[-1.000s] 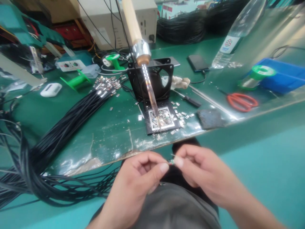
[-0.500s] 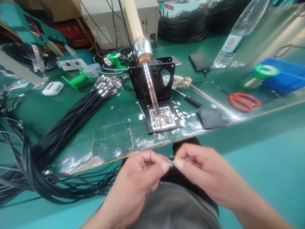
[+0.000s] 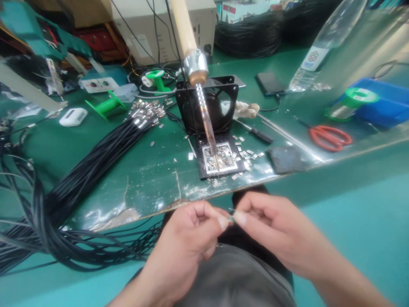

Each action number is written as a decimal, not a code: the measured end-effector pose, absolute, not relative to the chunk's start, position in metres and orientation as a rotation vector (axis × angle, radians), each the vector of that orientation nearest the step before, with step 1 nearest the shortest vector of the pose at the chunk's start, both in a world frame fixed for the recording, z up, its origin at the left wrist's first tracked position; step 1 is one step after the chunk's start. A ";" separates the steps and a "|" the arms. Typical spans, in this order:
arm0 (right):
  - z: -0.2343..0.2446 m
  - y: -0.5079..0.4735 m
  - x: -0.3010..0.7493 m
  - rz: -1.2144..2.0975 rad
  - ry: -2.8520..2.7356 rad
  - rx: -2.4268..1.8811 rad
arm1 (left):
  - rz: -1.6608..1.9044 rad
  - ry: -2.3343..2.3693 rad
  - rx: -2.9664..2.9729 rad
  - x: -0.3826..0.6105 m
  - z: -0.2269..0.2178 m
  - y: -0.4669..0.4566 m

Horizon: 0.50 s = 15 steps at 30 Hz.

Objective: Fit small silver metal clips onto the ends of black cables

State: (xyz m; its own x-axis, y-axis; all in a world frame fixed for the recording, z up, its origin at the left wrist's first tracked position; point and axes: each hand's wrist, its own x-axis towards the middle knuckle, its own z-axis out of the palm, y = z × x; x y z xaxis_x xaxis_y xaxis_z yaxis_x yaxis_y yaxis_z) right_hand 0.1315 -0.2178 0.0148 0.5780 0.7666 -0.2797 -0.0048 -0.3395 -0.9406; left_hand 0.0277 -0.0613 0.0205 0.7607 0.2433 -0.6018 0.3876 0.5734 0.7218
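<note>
Low in front of my lap, just past the bench's front edge, my left hand and my right hand meet fingertip to fingertip. Both are closed in a pinch. A tiny greenish piece shows between the thumbs, too small and blurred to name. From the right fingers sticks out a thin pale wire. The left fingertips hide whatever else they grip. Beyond the hands, a soldering iron with a wooden handle points down at a black stand plate holding small metal bits.
A black fan stands behind the iron. To the left lies a bundle of black cables with metal connectors. Small metal pieces, a dark block, red-handled scissors and a screwdriver lie on the right.
The bench and its things sit slightly further right in view. My hands keep almost the same pose, still pinched together.
</note>
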 end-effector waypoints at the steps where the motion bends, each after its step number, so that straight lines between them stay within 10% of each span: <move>1: 0.014 -0.218 0.131 0.900 -0.630 -1.752 | -0.090 0.737 0.978 0.028 0.021 -0.061; 15: 0.013 -0.220 0.130 0.841 -0.629 -1.776 | -0.069 0.763 0.993 0.033 0.025 -0.063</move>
